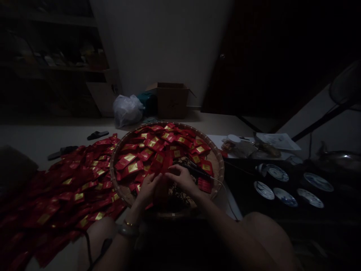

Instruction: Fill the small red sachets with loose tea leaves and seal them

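Observation:
A wide round bamboo tray (221,165) sits in front of me, heaped with small red packets (152,143) bearing gold labels. Over its near side, my left hand (148,188) pinches one edge of a red packet (163,186), dim and partly hidden by the fingers. My right hand (183,180) has its thumb and fingertips closed on the packet's other edge. Dark loose leaf-like bits (177,195) lie beneath the right hand. Just beyond that hand rests a black long-handled tool (197,170) with a white cord (222,184). A stack of flat red packets (204,185) is beside it.
More red packets (70,195) spread over the floor at left, near dark slippers (97,134). A cardboard box (172,99) and white plastic bag (128,110) stand by the wall. Blue-and-white dishes (278,173) lie on a dark table at right. The room is dim.

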`<action>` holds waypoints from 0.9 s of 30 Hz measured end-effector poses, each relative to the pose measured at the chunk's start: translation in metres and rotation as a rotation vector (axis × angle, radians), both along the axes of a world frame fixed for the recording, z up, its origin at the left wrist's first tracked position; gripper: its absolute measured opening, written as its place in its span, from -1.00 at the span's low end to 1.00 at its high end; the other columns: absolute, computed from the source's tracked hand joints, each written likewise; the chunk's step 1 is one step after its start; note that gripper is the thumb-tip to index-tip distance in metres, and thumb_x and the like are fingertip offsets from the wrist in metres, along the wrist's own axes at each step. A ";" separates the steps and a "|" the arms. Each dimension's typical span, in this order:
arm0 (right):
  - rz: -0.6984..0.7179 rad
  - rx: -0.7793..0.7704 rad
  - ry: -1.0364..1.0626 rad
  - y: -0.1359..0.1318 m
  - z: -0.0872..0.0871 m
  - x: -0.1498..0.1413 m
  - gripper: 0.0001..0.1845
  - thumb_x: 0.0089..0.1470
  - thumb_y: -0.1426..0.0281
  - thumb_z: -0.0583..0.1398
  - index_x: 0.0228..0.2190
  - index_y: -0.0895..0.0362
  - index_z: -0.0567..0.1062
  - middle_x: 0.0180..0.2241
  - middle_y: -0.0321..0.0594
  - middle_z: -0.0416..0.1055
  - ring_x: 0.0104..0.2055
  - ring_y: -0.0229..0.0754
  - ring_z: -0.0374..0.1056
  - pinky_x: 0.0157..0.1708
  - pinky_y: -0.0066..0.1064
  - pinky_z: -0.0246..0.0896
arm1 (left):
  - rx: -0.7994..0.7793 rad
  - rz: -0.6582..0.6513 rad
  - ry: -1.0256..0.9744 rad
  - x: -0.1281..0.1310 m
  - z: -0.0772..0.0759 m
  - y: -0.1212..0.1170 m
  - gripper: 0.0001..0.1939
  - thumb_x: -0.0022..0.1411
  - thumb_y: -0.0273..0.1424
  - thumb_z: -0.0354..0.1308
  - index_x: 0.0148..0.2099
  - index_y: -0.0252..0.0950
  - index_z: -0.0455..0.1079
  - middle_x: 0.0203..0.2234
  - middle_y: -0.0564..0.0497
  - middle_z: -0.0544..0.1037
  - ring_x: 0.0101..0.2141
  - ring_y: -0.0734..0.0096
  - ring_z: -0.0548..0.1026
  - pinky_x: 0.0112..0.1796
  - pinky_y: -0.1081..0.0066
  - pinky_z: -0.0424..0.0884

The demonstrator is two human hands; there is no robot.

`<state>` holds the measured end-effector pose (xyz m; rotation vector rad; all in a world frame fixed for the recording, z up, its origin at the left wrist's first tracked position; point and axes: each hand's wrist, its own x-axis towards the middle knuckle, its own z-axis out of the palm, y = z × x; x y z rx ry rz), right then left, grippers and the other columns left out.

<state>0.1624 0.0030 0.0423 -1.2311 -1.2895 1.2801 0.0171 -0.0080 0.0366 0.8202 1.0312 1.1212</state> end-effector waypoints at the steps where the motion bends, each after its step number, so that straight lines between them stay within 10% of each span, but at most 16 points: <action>1: -0.038 0.003 0.011 0.000 -0.001 -0.001 -0.62 -0.27 0.22 0.31 -0.38 0.14 0.42 -0.42 -0.25 0.44 -0.36 -0.18 0.36 -0.38 -0.38 0.27 | 0.005 0.015 0.003 0.000 0.001 0.000 -0.53 -0.32 -0.08 0.39 -0.47 -0.39 0.48 -0.63 0.02 0.52 -0.57 0.44 0.43 -0.51 0.49 0.32; 27: -0.024 0.010 -0.041 0.009 -0.007 0.004 -0.73 -0.28 0.24 0.31 -0.53 0.18 0.53 -0.51 -0.23 0.47 -0.42 -0.20 0.36 -0.43 -0.42 0.23 | 0.078 0.026 0.120 0.003 0.005 -0.001 -0.60 -0.29 -0.14 0.38 -0.47 -0.37 0.50 -0.64 0.06 0.51 -0.55 0.44 0.40 -0.50 0.50 0.30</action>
